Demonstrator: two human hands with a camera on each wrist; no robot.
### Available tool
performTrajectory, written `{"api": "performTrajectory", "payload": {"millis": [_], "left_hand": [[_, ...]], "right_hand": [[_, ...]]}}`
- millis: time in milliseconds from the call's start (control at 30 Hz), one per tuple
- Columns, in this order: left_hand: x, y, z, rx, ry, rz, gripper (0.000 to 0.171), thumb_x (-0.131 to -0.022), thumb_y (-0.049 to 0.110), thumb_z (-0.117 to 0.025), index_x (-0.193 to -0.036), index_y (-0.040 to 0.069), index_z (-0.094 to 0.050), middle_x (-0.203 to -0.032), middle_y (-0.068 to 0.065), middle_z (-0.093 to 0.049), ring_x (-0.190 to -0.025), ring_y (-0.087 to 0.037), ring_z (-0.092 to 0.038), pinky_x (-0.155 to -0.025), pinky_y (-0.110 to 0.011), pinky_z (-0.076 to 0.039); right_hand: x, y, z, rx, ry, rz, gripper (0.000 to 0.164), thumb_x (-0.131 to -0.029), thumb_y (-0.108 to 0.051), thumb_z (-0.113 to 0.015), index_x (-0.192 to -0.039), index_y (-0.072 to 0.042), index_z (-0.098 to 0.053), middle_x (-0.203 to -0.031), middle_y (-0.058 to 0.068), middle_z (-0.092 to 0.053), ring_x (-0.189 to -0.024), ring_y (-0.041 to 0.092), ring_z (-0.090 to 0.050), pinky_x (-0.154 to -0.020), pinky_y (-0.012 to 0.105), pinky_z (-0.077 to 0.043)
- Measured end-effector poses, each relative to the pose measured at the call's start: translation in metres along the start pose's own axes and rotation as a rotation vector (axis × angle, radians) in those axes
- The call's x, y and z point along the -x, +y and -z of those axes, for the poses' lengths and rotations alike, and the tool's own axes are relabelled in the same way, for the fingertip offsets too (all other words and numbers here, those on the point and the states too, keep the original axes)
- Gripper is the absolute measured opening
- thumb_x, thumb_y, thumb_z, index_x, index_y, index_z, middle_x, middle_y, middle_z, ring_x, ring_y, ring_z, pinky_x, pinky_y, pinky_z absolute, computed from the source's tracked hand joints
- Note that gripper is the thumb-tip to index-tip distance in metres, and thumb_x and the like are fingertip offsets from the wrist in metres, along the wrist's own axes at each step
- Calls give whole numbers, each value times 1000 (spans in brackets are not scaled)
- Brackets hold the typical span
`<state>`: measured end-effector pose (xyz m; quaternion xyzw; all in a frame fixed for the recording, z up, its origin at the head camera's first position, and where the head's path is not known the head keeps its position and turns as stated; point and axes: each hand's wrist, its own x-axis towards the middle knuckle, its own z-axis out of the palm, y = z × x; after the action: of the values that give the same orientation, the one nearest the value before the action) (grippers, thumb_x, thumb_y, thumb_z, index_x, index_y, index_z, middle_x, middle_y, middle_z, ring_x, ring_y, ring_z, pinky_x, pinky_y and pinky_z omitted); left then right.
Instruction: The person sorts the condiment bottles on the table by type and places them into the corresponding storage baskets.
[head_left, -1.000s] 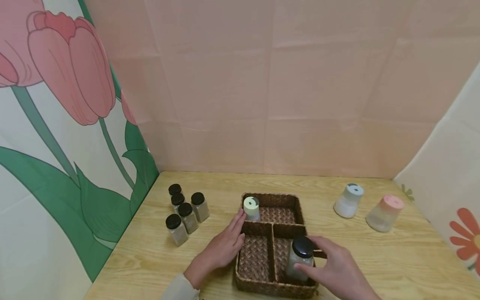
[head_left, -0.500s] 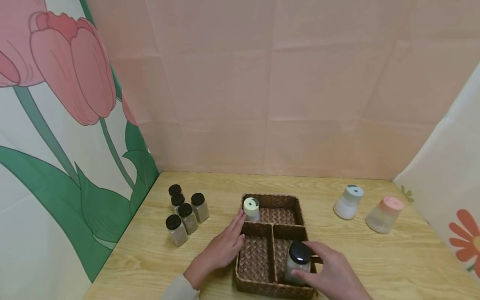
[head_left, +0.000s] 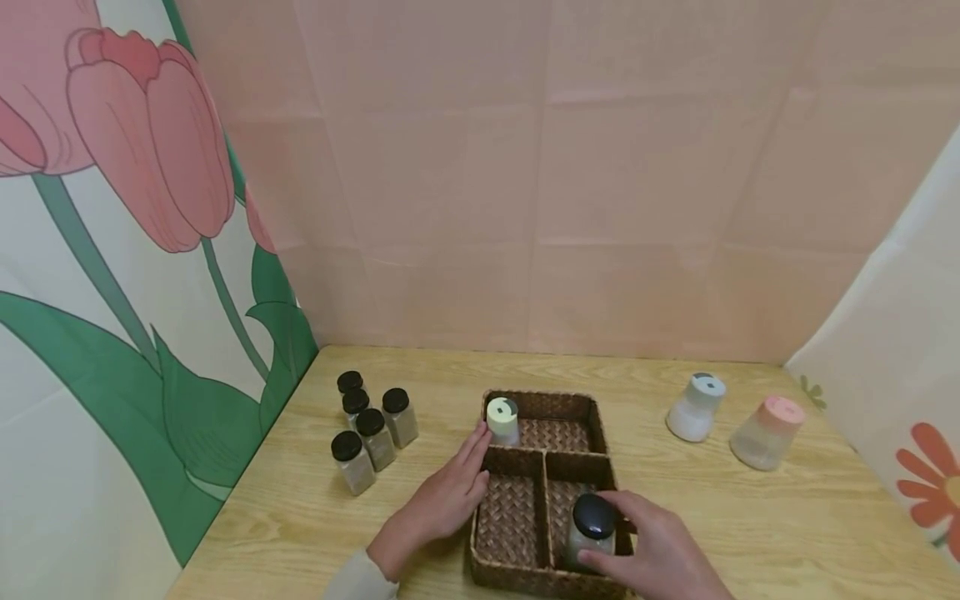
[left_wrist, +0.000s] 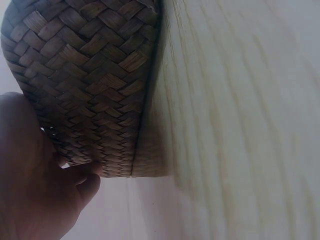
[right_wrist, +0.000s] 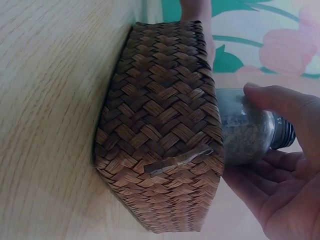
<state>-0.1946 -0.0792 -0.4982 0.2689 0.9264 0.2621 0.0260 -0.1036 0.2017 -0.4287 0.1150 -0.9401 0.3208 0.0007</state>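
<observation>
My right hand [head_left: 656, 542] pinches a clear glass jar with a black lid [head_left: 592, 518] between thumb and fingers. In the right wrist view the jar [right_wrist: 245, 130] stands partly above the rim of the woven basket [right_wrist: 160, 100], its bottom hidden behind the wall. From the head it sits within the front right compartment. My left hand [head_left: 446, 492] lies along the left side of the basket [head_left: 517, 575], its fingers fairly straight and touching the weave. A jar with a pale yellow-green cap [head_left: 502, 421] stands in the left end of the back compartment.
Several small square jars with black lids, one a front jar [head_left: 354, 465], stand on the table left of the basket. To the right are a blue-capped jar [head_left: 696, 408] and a pink-capped jar [head_left: 768, 433]. A pink cloth [head_left: 540, 183] hangs behind the table.
My right hand has moved slightly left and toward me, carrying the black-lidded jar lower into the front right compartment. The left hand has stayed against the basket.
</observation>
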Motion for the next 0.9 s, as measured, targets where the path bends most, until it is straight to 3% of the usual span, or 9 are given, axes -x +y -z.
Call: {"api": "performTrajectory", "payload": {"millis": [900], "left_hand": [[-1,-1,-2,-2,8,4,55,-103,33,-23,-151,25,2,-157,9,10,-142,-12,-6,-109,-41,-30]], "right_hand": [[-4,8,-9,-19,-101,69,62,-67,-61,-71,-113,-21,-61,-103,-4,-63,-87,13,-62,-67,27,-51]]}}
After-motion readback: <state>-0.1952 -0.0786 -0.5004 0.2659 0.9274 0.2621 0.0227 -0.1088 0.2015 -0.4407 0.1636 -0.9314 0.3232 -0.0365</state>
